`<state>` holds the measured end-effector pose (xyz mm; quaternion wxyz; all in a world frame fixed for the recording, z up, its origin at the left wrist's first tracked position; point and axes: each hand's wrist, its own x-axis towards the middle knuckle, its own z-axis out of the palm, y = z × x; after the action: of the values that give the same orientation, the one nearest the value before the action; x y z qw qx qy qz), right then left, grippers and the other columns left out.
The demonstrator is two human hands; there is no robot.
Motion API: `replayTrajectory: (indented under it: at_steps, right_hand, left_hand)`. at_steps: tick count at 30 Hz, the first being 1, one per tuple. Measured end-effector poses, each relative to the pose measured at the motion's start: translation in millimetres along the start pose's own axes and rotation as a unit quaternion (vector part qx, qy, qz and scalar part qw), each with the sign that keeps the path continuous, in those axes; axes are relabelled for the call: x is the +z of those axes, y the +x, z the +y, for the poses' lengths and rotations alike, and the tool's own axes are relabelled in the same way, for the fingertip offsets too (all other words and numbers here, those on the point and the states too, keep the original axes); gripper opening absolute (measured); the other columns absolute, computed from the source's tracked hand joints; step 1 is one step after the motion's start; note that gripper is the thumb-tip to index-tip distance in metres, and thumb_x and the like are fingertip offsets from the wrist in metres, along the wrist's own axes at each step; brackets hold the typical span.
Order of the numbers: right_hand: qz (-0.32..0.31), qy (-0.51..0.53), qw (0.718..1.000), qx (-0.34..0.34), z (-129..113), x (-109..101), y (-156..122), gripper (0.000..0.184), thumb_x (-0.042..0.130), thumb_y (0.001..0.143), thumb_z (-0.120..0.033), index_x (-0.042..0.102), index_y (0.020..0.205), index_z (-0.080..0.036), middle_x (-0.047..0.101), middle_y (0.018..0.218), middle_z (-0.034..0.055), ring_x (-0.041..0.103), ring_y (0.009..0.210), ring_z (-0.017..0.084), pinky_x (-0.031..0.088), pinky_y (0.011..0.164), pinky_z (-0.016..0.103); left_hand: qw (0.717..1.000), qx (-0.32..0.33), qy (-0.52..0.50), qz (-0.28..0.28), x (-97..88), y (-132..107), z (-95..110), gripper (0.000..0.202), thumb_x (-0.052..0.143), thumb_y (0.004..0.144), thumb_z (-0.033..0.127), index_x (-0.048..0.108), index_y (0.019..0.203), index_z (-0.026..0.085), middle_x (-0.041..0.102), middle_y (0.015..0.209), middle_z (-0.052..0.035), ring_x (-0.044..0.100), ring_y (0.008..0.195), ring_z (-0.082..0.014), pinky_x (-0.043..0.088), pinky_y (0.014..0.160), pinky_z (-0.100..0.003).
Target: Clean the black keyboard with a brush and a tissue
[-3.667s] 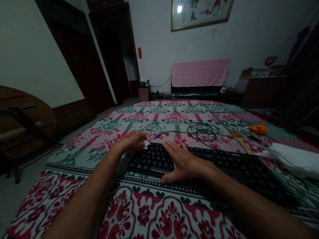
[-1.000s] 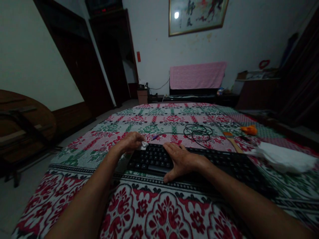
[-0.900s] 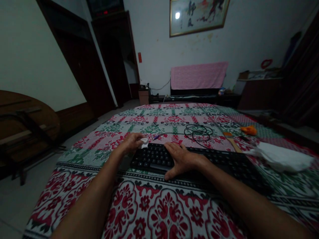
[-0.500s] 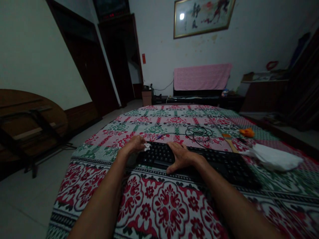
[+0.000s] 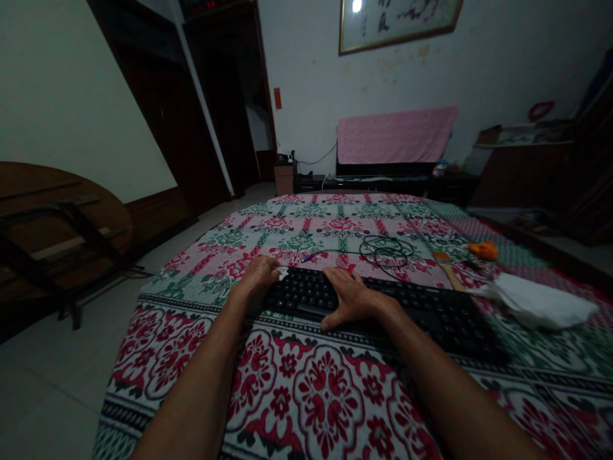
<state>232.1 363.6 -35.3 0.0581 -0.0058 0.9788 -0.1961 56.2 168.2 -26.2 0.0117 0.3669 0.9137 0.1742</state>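
A black keyboard [image 5: 306, 291] lies on the patterned cloth, its left end farther from me than its right end. My left hand [image 5: 261, 273] is closed on a small white tissue [image 5: 282, 273], at the far left corner of the keyboard. Spread over the keys left of the middle is my right hand [image 5: 348, 297], fingers reaching to the back edge and thumb at the front edge. It holds the keyboard down from above without gripping anything visible. Behind, the black cable [image 5: 387, 251] lies loosely coiled, with a purple plug [image 5: 309, 257] at its end.
A flat brush [image 5: 449, 271], an orange cloth [image 5: 483, 250] and a crumpled white tissue bundle [image 5: 541, 300] lie right of the keyboard on the patterned cloth [image 5: 330, 396]. A folded round table [image 5: 62, 217] leans at the left wall. A pink towel [image 5: 397, 137] hangs at the back.
The view has tipped slightly down and to the left. My left hand has shifted slightly at the keyboard's corner, tissue still in it; the right hand stays in place on the keys.
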Motion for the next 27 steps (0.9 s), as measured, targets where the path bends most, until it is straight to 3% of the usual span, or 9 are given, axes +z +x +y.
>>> replayTrajectory:
  at_steps: [3, 6, 9, 13, 21, 27]
  right_hand:
    - [0.001, -0.001, 1.0, -0.001, 3, 2, 2, 0.125, 0.066, 0.048, -0.071, 0.01, 0.145, -0.015, 0.014, 0.151, 0.0178, 0.008, 0.138, 0.035, -0.001, 0.11, 0.054]
    - [0.005, -0.001, 1.0, -0.005, 5, 4, 4, 0.126, 0.067, 0.047, -0.071, 0.011, 0.145, -0.016, 0.015, 0.151, 0.0171, 0.008, 0.138, 0.035, 0.0, 0.109, 0.056]
    - [0.012, 0.003, 1.0, -0.015, 3, 4, 4, 0.127, 0.067, 0.046, -0.072, 0.011, 0.145, -0.014, 0.016, 0.15, 0.018, 0.01, 0.137, 0.036, 0.001, 0.108, 0.059]
    - [0.0, 0.006, 1.0, -0.002, -1, 0, 1, 0.129, 0.067, 0.045, -0.073, 0.01, 0.145, -0.013, 0.015, 0.15, 0.0191, 0.007, 0.138, 0.036, -0.001, 0.109, 0.057]
    - [-0.006, 0.006, 1.0, 0.001, 1, 3, 3, 0.126, 0.068, 0.048, -0.07, 0.008, 0.145, -0.017, 0.012, 0.151, 0.0172, 0.005, 0.138, 0.035, -0.003, 0.108, 0.056]
    - [0.01, -0.001, 1.0, -0.012, 2, 4, 4, 0.128, 0.067, 0.046, -0.072, 0.011, 0.145, -0.014, 0.017, 0.149, 0.0182, 0.009, 0.137, 0.037, 0.0, 0.108, 0.057]
  left_hand:
    - [0.998, -0.03, -0.042, -0.024, -4.3, 0, -6, 0.025, 0.054, 0.07, 0.031, 0.072, 0.079, 0.016, 0.064, 0.064, -0.0012, 0.057, 0.064, -0.016, 0.039, 0.059, -0.024]
    - [0.992, -0.076, -0.088, 0.047, -0.9, -1, -6, 0.036, 0.051, 0.073, 0.042, 0.07, 0.087, 0.015, 0.062, 0.064, -0.0009, 0.057, 0.063, -0.0163, 0.039, 0.056, -0.024]
    - [0.994, -0.058, -0.061, 0.076, 5.3, -3, 0, 0.035, 0.049, 0.073, 0.038, 0.069, 0.09, 0.015, 0.065, 0.073, -0.0033, 0.058, 0.069, -0.0173, 0.041, 0.062, -0.025]
    - [0.999, -0.006, -0.017, 0.033, 7.2, -5, 4, 0.032, 0.048, 0.068, 0.026, 0.07, 0.088, 0.015, 0.066, 0.079, -0.0054, 0.058, 0.076, -0.0182, 0.041, 0.066, -0.026]
    - [0.999, 0.013, -0.033, 0.0, 3.2, -9, -6, 0.03, 0.049, 0.069, 0.029, 0.069, 0.087, 0.017, 0.065, 0.076, -0.0027, 0.056, 0.071, -0.0167, 0.039, 0.063, -0.024]
    - [0.987, 0.003, -0.152, -0.051, 7.2, -12, -17, 0.037, 0.056, 0.067, 0.039, 0.067, 0.096, 0.018, 0.062, 0.073, 0.0005, 0.055, 0.066, -0.0152, 0.039, 0.057, -0.022]
